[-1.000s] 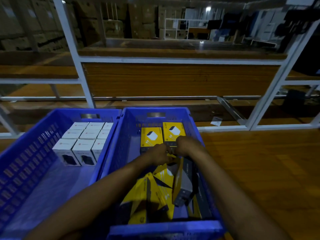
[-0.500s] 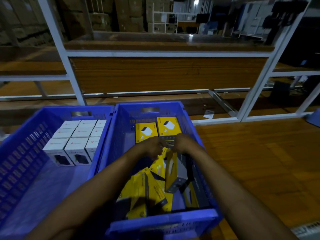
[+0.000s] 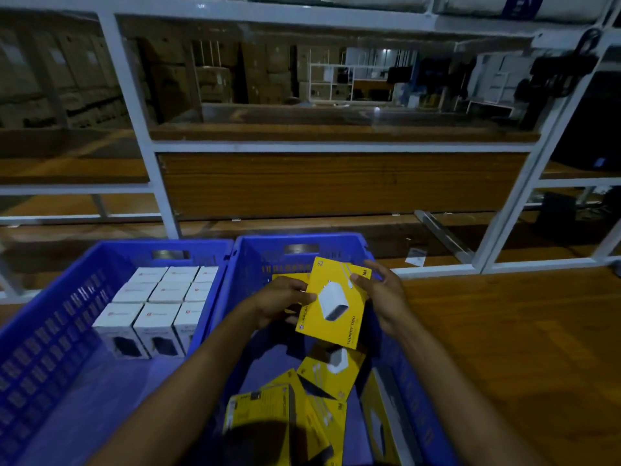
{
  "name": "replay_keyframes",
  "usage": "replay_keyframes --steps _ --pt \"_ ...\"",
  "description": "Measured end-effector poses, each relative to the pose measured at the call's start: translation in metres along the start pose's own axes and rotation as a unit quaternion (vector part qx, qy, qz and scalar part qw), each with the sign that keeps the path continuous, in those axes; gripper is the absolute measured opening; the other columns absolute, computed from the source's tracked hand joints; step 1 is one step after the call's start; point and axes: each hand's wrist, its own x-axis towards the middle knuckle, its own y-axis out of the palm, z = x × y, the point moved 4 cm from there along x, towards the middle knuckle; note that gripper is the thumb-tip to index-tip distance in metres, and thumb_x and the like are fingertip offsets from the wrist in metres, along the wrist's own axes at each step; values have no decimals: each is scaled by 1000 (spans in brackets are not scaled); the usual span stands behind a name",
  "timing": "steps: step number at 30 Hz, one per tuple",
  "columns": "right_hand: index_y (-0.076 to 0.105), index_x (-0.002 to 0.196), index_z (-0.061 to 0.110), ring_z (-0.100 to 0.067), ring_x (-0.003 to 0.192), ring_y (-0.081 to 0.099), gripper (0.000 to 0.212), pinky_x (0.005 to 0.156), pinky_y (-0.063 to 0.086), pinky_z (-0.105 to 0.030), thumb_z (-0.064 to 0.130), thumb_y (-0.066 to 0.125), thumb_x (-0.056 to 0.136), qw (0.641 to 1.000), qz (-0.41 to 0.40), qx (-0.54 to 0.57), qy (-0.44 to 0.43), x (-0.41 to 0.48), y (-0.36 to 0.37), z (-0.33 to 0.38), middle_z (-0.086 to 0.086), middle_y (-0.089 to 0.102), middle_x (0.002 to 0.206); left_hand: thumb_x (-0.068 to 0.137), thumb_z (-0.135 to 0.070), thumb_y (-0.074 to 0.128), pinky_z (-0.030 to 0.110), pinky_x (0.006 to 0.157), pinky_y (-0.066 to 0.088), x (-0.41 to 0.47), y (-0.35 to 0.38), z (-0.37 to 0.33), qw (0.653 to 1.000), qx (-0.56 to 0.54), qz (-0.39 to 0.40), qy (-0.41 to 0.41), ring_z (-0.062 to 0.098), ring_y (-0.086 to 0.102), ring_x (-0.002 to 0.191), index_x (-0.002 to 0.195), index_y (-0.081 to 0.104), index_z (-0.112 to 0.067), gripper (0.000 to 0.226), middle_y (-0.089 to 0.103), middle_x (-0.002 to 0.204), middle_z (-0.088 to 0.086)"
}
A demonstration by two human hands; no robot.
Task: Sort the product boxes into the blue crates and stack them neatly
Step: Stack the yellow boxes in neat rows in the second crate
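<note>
Now both hands are on one yellow box [image 3: 334, 302], lifted above the right blue crate [image 3: 413, 418] with its printed face up. The left hand [image 3: 280, 302] pinches its left edge, the right hand [image 3: 381, 294] grips the right edge. More yellow boxes [image 3: 302, 408] lie jumbled below in that crate. White boxes [image 3: 158, 302] stand in neat rows in the left blue crate [image 3: 43, 348].

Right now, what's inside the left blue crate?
White boxes stand in three neat rows of three at the far end of the left crate. Whether another layer lies beneath them cannot be seen; the crate wall partly hides the right-hand column.
</note>
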Motion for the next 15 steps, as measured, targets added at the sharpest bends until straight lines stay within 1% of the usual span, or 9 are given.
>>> replay_keyframes --steps 2,4,5,7,8,11,13,15 --pt "59 126 12 -24 86 71 41 63 58 -30 5 71 87 999 -19 47 6 -1 0 2 -11 73 104 96 -17 62 31 63 49 -3 1 -7 998 -53 -13 21 20 64 68 89 71 -11 13 69 77 5" --pt "63 121 8 -28 90 72 31 61 56 -30 14 68 91 998 -5 67 22 0 6 -2 -10 74 102 97 -18 60 32 66 52 -3 -1 -12 994 -92 -46 46 22 65 71 84 73 -15 19 71 79 5" --pt "66 118 9 -28 88 72 27 61 56 -31 20 65 94 997 10 66 35 -2 13 -3 -11 75 103 97 -19 60 34 69 54 -2 -4 -14 991 -103 -66 57 23 67 74 85 74 -16 18 72 82 7" --pt "70 113 12 -26 87 73 27 66 58 -35 31 61 96 996 48 54 55 -3 28 -2 -11 75 105 96 -16 61 40 77 55 -2 -8 -17 981 -137 -109 86 28 68 85 101 73 -9 15 74 96 14" --pt "71 111 12 -26 88 73 28 69 59 -37 33 60 96 995 65 48 56 -3 36 2 -11 75 106 97 -14 59 40 77 56 -1 -10 -19 973 -164 -129 100 29 69 87 106 70 -5 17 73 100 16" --pt "71 110 11 -24 88 73 28 72 59 -37 33 59 97 996 77 15 40 -1 54 11 -10 75 104 98 -10 55 36 70 60 -4 -14 -23 948 -242 -170 117 27 72 85 105 68 -2 17 73 101 17" --pt "68 116 14 -28 93 72 33 76 59 -40 39 59 96 996 78 8 49 0 61 4 -10 75 107 99 -11 52 37 69 60 -4 -17 -23 931 -290 -188 115 28 71 87 107 66 0 19 72 105 19" --pt "65 118 20 -30 96 72 35 78 59 -42 46 56 96 993 83 38 76 -2 67 -8 -9 74 108 101 -13 49 37 68 61 -3 -20 -21 914 -333 -201 115 29 70 92 112 62 2 23 71 109 20"
